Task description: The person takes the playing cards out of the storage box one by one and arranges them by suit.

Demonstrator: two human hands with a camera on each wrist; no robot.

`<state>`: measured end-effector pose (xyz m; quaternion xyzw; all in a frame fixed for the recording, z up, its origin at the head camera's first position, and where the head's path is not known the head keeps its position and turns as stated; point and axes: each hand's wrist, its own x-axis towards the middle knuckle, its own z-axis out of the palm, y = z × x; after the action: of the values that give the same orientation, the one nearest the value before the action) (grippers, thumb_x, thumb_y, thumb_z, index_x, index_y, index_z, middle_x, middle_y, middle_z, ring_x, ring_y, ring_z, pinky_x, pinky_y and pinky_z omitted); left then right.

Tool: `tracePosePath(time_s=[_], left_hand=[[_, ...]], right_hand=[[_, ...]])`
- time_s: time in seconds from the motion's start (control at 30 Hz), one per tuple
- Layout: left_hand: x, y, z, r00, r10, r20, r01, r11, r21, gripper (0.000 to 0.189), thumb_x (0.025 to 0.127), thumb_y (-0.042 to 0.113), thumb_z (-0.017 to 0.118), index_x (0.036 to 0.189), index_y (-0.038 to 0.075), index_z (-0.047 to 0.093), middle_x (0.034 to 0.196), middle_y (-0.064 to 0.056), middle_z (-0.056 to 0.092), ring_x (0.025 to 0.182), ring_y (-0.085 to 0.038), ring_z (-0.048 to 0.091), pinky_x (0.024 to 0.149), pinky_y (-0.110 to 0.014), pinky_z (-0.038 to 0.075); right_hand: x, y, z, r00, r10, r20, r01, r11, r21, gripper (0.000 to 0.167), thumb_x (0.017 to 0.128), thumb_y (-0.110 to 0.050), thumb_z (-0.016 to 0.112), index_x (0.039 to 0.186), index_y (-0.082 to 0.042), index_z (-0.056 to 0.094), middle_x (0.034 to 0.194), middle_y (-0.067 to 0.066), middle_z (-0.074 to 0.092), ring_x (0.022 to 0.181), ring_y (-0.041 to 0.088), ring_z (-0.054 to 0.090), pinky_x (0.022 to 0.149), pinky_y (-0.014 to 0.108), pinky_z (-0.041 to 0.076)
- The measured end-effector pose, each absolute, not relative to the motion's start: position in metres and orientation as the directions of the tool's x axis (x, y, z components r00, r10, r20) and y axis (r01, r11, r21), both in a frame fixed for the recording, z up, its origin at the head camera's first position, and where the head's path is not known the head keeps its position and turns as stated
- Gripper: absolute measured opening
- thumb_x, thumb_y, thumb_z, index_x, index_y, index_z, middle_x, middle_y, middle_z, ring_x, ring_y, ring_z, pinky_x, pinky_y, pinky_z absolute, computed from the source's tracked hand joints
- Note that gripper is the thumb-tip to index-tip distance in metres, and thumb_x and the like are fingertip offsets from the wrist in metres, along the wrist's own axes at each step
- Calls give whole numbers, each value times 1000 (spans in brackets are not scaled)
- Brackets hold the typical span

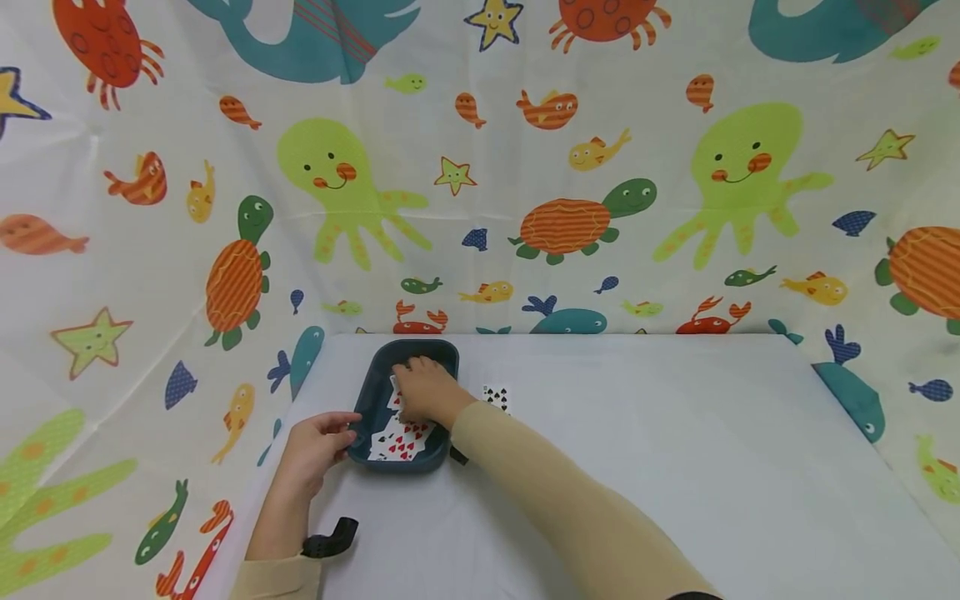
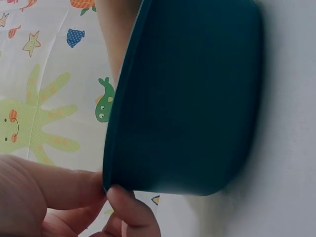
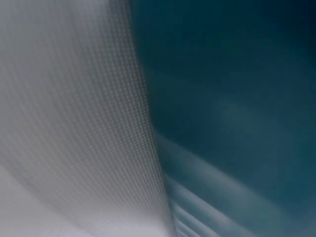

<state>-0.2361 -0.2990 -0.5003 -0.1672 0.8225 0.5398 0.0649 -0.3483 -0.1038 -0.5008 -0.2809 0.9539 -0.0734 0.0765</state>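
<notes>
A dark teal plastic basin [image 1: 405, 467] with rounded corners stands on the white table, with several playing cards [image 1: 401, 442] loosely spread inside. My left hand [image 1: 307, 450] pinches the basin's left rim between thumb and fingers; the left wrist view shows this grip on the basin's wall [image 2: 187, 98] closely. Inside the basin, my right hand [image 1: 427, 390] reaches over the cards with bent fingers pointing down. Whether it holds a card is hidden. The right wrist view shows only the basin's side [image 3: 222, 89] and white cloth, without fingers.
A spades card [image 1: 497, 398] lies on the table right of the basin, partly behind the right sleeve [image 1: 555, 483]. The white table [image 1: 675, 450] extends to the right. Behind it hangs a curtain [image 1: 450, 217] printed with sea animals.
</notes>
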Motion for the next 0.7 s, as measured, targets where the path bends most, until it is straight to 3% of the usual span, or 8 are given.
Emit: tracePosePath(time_s=[0.3, 0.7], left_hand=[[-236, -298, -500, -927, -215, -307, -366, 340, 866, 36, 106, 9, 63, 141, 3, 69, 126, -16, 59, 101, -24, 59, 77, -22, 58], [-236, -299, -501, -928, -221, -299, -360, 337, 870, 36, 106, 9, 62, 140, 2, 69, 120, -14, 59, 101, -25, 58, 76, -22, 58]], right_hand=[[-349, -104, -501, -847, -513, -141, -493, 856, -155, 80, 95, -46, 80, 162, -20, 46, 160, 8, 52, 149, 27, 48, 130, 46, 36], [-349, -106, -500, -847, -519, -118, -496, 850, -176, 70, 96, -39, 79, 157, -21, 50, 155, 7, 53, 142, 27, 50, 126, 49, 42]])
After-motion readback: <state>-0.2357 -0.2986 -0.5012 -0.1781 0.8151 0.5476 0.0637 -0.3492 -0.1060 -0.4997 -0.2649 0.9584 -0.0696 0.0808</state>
